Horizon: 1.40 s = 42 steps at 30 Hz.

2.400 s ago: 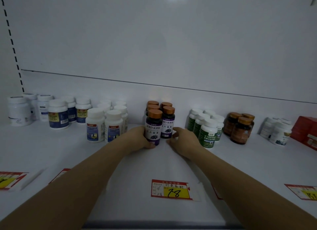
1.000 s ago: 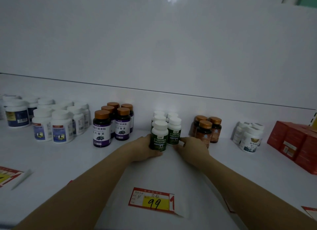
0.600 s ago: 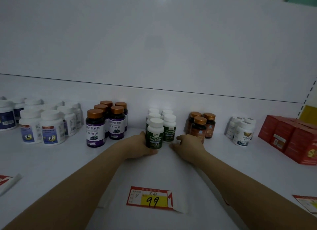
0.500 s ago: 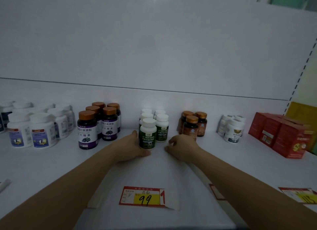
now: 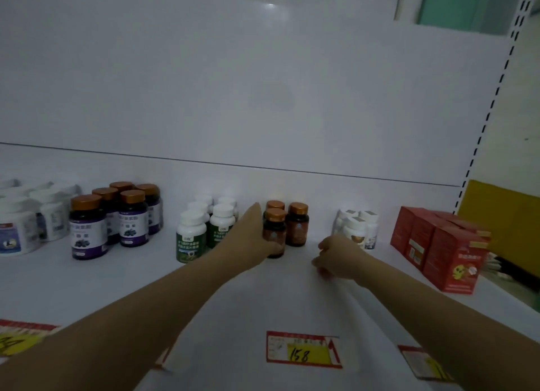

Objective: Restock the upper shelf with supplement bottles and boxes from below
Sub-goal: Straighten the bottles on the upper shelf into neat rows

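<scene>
So the left hand (image 5: 248, 238) is on the front round dark-brown bottle with a copper cap (image 5: 274, 230), fingers flat along its left side and thumb hooked across the low front. The bottle stands upright on the white shelf (image 5: 87, 288), just right of the white-capped, green-labelled bottles (image 5: 191, 238). The right hand (image 5: 336, 256) is curled up, holding nothing, resting on the shelf beside it.

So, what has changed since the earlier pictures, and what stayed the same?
Both hands moved right, letting go of the green-label bottles. The left hand now holds the front amber bottle, thumb across its front; the right hand rests curled on the shelf nearby. The green-label and purple-label bottles and red boxes stand as before.
</scene>
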Each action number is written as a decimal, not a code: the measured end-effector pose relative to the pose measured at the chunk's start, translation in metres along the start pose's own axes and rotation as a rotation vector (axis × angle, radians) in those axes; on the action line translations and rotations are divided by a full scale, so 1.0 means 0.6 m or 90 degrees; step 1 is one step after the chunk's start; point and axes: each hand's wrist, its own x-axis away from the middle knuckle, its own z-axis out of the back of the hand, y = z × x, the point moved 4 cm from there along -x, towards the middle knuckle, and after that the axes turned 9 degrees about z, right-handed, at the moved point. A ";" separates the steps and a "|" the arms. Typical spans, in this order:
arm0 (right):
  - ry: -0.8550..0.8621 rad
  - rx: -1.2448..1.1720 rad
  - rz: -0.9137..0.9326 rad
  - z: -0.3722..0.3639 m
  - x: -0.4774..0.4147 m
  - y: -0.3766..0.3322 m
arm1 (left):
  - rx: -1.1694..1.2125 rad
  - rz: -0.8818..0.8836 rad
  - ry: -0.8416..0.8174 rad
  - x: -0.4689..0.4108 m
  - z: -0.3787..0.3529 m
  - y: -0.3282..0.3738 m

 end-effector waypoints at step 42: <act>0.072 -0.019 0.013 0.040 0.081 0.117 | -0.414 0.150 -0.091 -0.011 -0.117 0.052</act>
